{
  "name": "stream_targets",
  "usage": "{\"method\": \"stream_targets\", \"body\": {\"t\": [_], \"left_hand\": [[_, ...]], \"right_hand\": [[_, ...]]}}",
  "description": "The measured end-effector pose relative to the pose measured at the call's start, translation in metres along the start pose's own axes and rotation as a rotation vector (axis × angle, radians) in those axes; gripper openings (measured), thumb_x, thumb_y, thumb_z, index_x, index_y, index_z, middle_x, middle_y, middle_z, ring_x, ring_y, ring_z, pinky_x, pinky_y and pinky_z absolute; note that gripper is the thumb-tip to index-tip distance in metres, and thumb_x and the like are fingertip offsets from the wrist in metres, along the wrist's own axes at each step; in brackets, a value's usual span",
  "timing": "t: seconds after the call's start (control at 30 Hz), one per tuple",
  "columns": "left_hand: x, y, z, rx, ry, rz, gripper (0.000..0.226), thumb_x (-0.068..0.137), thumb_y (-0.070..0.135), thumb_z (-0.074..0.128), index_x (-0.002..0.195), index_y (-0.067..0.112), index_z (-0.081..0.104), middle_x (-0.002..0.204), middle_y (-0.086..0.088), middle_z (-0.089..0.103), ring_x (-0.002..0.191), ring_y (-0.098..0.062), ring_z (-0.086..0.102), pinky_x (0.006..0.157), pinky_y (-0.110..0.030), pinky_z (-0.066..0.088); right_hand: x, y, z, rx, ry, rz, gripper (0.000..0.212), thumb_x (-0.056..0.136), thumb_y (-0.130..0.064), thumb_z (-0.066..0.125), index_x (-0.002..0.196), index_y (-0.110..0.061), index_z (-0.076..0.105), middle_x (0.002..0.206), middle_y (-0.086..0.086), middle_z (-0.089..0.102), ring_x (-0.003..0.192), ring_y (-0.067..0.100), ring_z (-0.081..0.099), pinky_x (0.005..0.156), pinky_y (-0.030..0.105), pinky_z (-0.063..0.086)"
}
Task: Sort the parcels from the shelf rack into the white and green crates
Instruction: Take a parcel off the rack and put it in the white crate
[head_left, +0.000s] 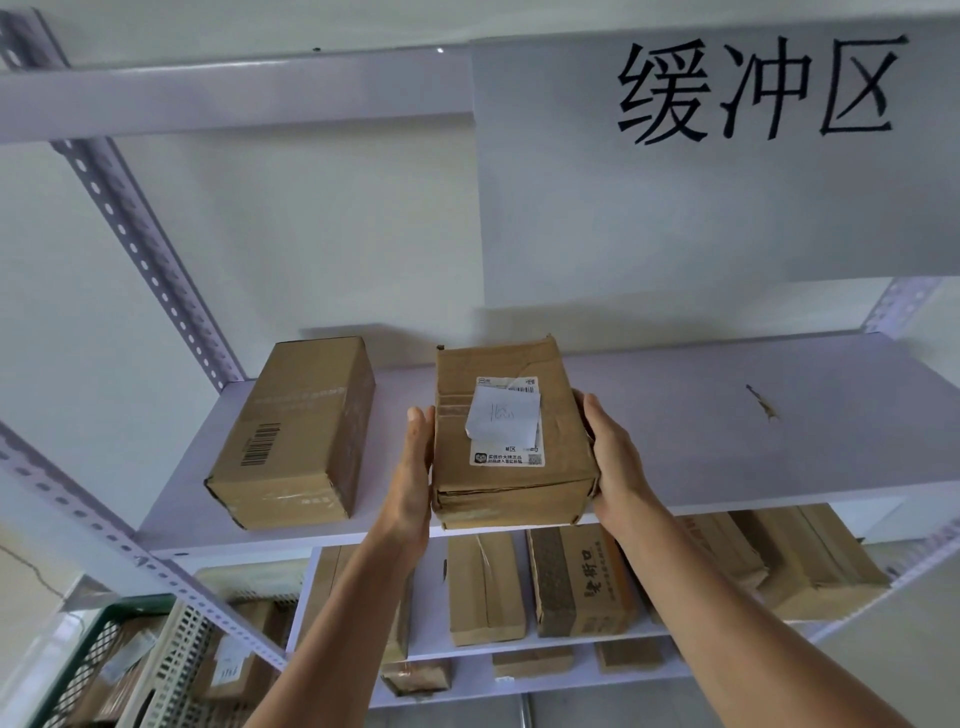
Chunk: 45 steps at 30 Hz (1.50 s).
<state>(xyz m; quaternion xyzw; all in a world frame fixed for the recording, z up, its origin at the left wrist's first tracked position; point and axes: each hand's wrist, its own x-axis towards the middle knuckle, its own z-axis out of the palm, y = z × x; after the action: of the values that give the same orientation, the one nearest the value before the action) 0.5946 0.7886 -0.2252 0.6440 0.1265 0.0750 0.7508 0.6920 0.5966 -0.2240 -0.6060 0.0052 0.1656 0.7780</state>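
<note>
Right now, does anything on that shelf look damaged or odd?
The held parcel looks battered: creased cardboard, a torn far corner, and a white note covering its label. The shelf board also has a dark scuff.

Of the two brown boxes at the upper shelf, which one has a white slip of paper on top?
The right-hand box, held between the left hand and right hand. The left-hand box shows only a printed barcode.
</note>
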Motion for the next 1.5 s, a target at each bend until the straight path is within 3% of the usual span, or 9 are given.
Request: {"method": "stream_targets", "body": {"t": [0.13, 0.23, 0.43, 0.63, 0.83, 1.1, 1.3, 1.43, 1.5], "left_hand": [[-0.003, -0.004, -0.001, -0.024, -0.073, 0.062, 0.075, 0.107, 0.071, 0.007, 0.167, 0.036, 0.035, 0.163, 0.002, 0.055, 0.151, -0.024, 0.050, 0.128, -0.058, 0.032], [-0.006, -0.002, -0.002, -0.021, -0.110, 0.104, 0.074, 0.105, 0.074, 0.007, 0.169, 0.042, 0.027, 0.169, 0.005, 0.046, 0.157, -0.022, 0.043, 0.129, -0.057, 0.027], [-0.007, 0.001, -0.008, -0.007, -0.120, 0.143, 0.072, 0.105, 0.076, 0.009, 0.167, 0.046, 0.029, 0.168, 0.005, 0.047, 0.156, -0.021, 0.044, 0.127, -0.056, 0.029], [-0.012, -0.002, -0.013, -0.034, -0.170, 0.145, 0.073, 0.109, 0.064, 0.000, 0.170, 0.034, 0.026, 0.170, -0.004, 0.044, 0.158, -0.030, 0.041, 0.128, -0.063, 0.027], [-0.036, -0.001, -0.015, -0.051, -0.184, 0.148, 0.074, 0.110, 0.061, -0.002, 0.170, 0.031, 0.029, 0.169, -0.007, 0.046, 0.157, -0.034, 0.042, 0.128, -0.066, 0.026], [-0.102, 0.003, -0.017, -0.033, -0.124, 0.151, 0.073, 0.108, 0.065, 0.002, 0.168, 0.036, 0.032, 0.166, -0.002, 0.050, 0.154, -0.028, 0.047, 0.128, -0.063, 0.029], [-0.170, -0.007, -0.020, -0.095, -0.095, 0.136, 0.066, 0.111, 0.064, 0.005, 0.164, 0.044, 0.037, 0.165, -0.001, 0.052, 0.152, -0.026, 0.050, 0.122, -0.046, 0.046], [-0.211, -0.020, -0.034, -0.143, -0.025, 0.088, 0.069, 0.111, 0.064, 0.005, 0.168, 0.035, 0.032, 0.166, -0.003, 0.050, 0.154, -0.027, 0.048, 0.126, -0.052, 0.040], [-0.228, -0.025, -0.042, -0.140, 0.015, 0.076, 0.070, 0.111, 0.065, 0.005, 0.169, 0.035, 0.031, 0.166, -0.002, 0.050, 0.154, -0.026, 0.047, 0.126, -0.050, 0.040]], "right_hand": [[-0.003, 0.000, -0.004, 0.115, -0.053, -0.058, 0.044, 0.111, -0.048, 0.041, 0.138, -0.026, 0.068, 0.125, 0.009, 0.078, 0.113, 0.029, 0.076, 0.082, 0.043, 0.063], [-0.005, -0.003, -0.004, 0.125, -0.074, -0.135, 0.040, 0.110, -0.046, 0.045, 0.139, -0.029, 0.067, 0.131, 0.006, 0.075, 0.117, 0.025, 0.074, 0.086, 0.042, 0.064], [-0.007, -0.003, 0.005, 0.111, -0.039, -0.157, 0.041, 0.110, -0.046, 0.045, 0.140, -0.027, 0.066, 0.133, 0.009, 0.073, 0.123, 0.031, 0.070, 0.100, 0.055, 0.058], [-0.018, 0.006, 0.008, 0.134, -0.009, -0.163, 0.046, 0.110, -0.045, 0.044, 0.144, -0.021, 0.063, 0.137, 0.013, 0.070, 0.127, 0.035, 0.067, 0.107, 0.060, 0.053], [-0.041, 0.014, 0.010, 0.124, -0.014, -0.185, 0.048, 0.110, -0.047, 0.043, 0.146, -0.020, 0.060, 0.138, 0.015, 0.069, 0.128, 0.037, 0.066, 0.108, 0.062, 0.051], [-0.091, 0.024, 0.007, 0.145, -0.055, -0.223, 0.047, 0.106, -0.053, 0.048, 0.139, -0.026, 0.066, 0.134, 0.011, 0.072, 0.125, 0.034, 0.069, 0.099, 0.054, 0.057], [-0.151, 0.043, 0.006, 0.178, -0.080, -0.143, 0.038, 0.105, -0.055, 0.052, 0.127, -0.035, 0.075, 0.124, 0.004, 0.078, 0.112, 0.023, 0.077, 0.074, 0.032, 0.064], [-0.185, 0.064, 0.011, 0.163, -0.081, -0.091, 0.041, 0.103, -0.059, 0.051, 0.122, -0.034, 0.078, 0.121, 0.004, 0.080, 0.111, 0.023, 0.077, 0.075, 0.034, 0.065], [-0.199, 0.072, 0.016, 0.154, -0.066, -0.076, 0.042, 0.103, -0.058, 0.053, 0.124, -0.031, 0.077, 0.123, 0.007, 0.079, 0.113, 0.026, 0.076, 0.084, 0.043, 0.065]]}}
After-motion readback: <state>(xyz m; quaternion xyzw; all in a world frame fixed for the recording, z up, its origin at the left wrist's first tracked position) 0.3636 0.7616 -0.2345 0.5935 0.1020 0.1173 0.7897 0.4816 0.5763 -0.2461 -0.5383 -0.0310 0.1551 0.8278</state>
